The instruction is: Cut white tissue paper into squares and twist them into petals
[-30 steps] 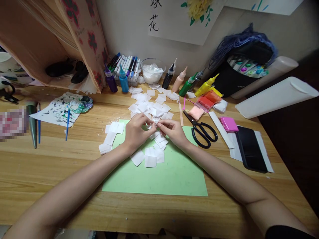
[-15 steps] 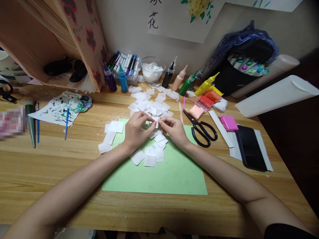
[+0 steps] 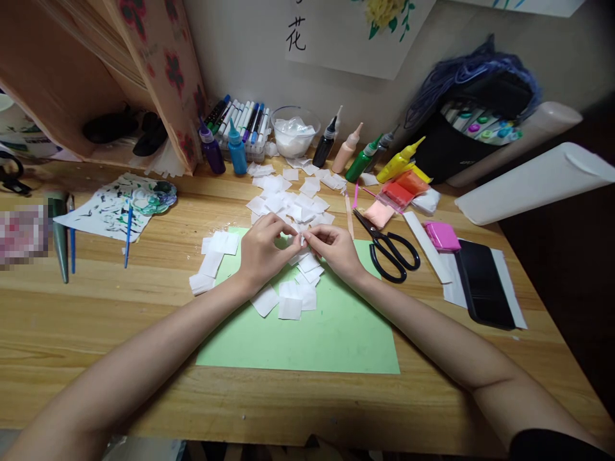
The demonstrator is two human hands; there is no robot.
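Note:
My left hand (image 3: pixel 266 255) and my right hand (image 3: pixel 335 251) meet above the top part of a green sheet of paper (image 3: pixel 307 346). Both are closed in a pinch, thumbs and forefingers together on a small white paper piece (image 3: pixel 302 240) that is mostly hidden by the fingertips. Below the hands, several white paper squares (image 3: pixel 290 308) lie on the green sheet. A loose heap of white paper pieces (image 3: pixel 288 203) spreads over the table just beyond my fingers. More squares (image 3: pixel 211 264) rest at the sheet's left edge.
Black-handled scissors (image 3: pixel 391 250) lie right of the sheet, near a pink packet (image 3: pixel 441 237) and a black phone (image 3: pixel 485 285). Paint bottles (image 3: pixel 237 153), markers (image 3: pixel 245 121) and a glass bowl (image 3: pixel 295 131) line the wall. Paintbrushes (image 3: pixel 128 237) and painted paper (image 3: pixel 106 208) are at left.
The small paper piece, flat and upright between my fingertips before, now looks folded or crumpled and shows less. My right fingertips have moved slightly left, closer to my left.

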